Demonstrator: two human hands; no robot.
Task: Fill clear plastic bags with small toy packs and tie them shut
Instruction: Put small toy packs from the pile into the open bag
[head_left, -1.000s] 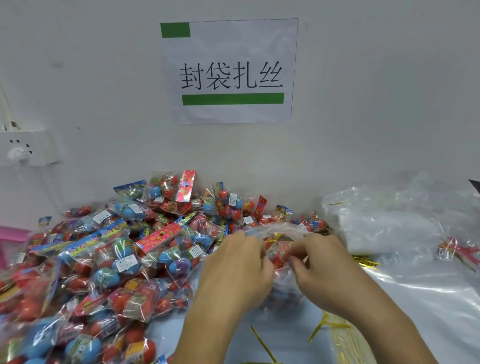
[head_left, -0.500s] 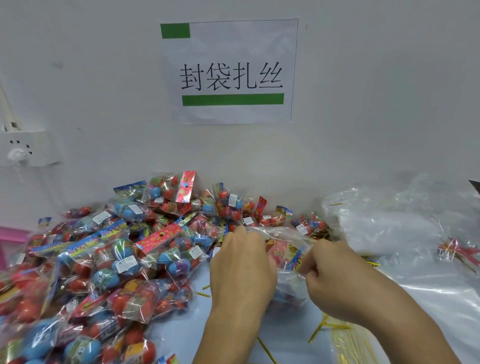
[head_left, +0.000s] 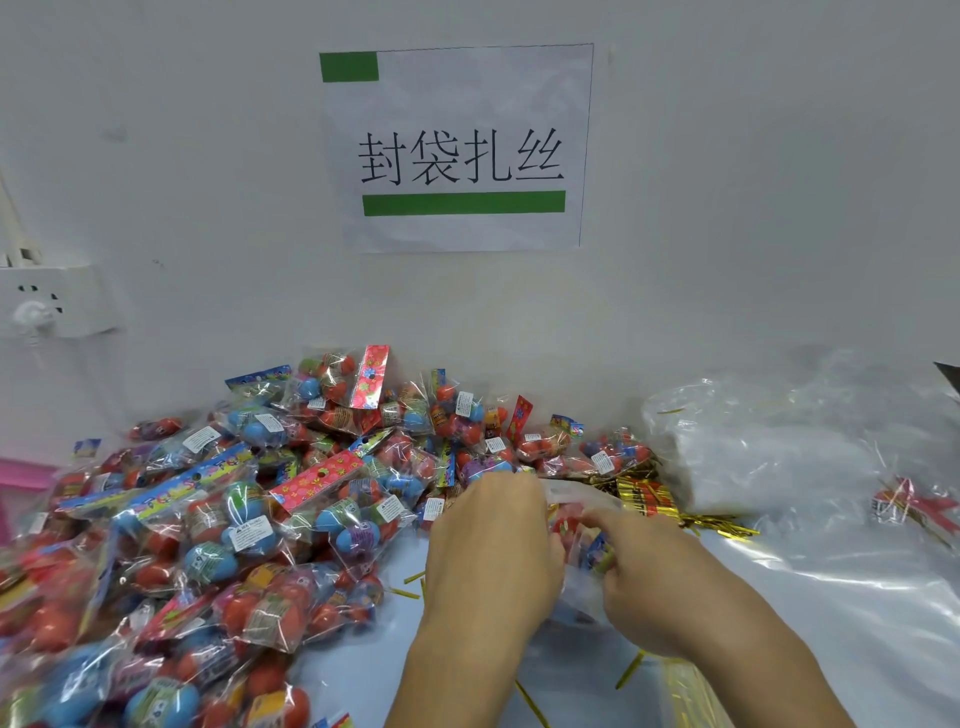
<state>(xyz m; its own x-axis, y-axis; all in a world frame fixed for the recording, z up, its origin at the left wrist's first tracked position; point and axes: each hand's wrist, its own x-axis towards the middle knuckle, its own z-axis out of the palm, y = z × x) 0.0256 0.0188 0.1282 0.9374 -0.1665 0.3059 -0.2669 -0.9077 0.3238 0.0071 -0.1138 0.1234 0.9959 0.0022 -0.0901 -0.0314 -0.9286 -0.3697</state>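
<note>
1. A pale tabletop (head_left: 363, 675) meets a plain white wall (head_left: 753, 182). The wall carries one paper sign (head_left: 457, 148) with four black characters and two green bars.
2. Left of the sign and lower, one white socket (head_left: 57, 301) has a plug in it.
3. Below the sign, a heap of toy packs (head_left: 218, 519), too many to count, covers the tabletop's left half.
4. Below the sign and right, a bundle of gold twist ties (head_left: 647, 499) lies beside a stack of clear bags (head_left: 769, 457); a few loose ties are scattered about.
5. Straight below the sign, the clear plastic bag (head_left: 576, 545) holds toy packs between two hands. The left hand (head_left: 493, 551) hides its own grip on the bag's mouth; the right hand (head_left: 654, 582) pinches the bag's side, its grip narrow.
</note>
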